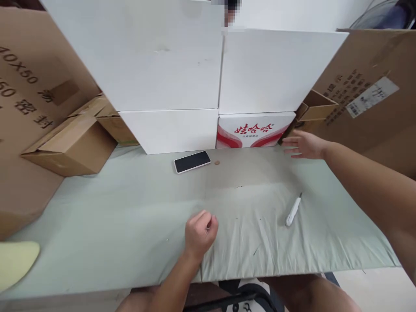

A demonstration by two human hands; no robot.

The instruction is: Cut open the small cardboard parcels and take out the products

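Observation:
My left hand (201, 232) is curled into a loose fist above the front middle of the cloth-covered table, with nothing showing in it. My right hand (305, 145) reaches to the far right, fingers stretched and apart, holding nothing. Close by it are a small open cardboard box (316, 108) and a white carton with red lettering (251, 130). A slim white-handled tool (293, 211) with a thin dark tip lies on the right part of the cloth. Farther back, a phone (192, 162) with a dark screen lies beside a small brown round piece (217, 163).
White boxes (169, 65) stand stacked along the back. Large cardboard cartons (367, 121) rise at both sides, with smaller brown boxes (74, 145) at the left. A pale yellow object (17, 262) juts in at the left edge. The green cloth (113, 225) is wrinkled near the front.

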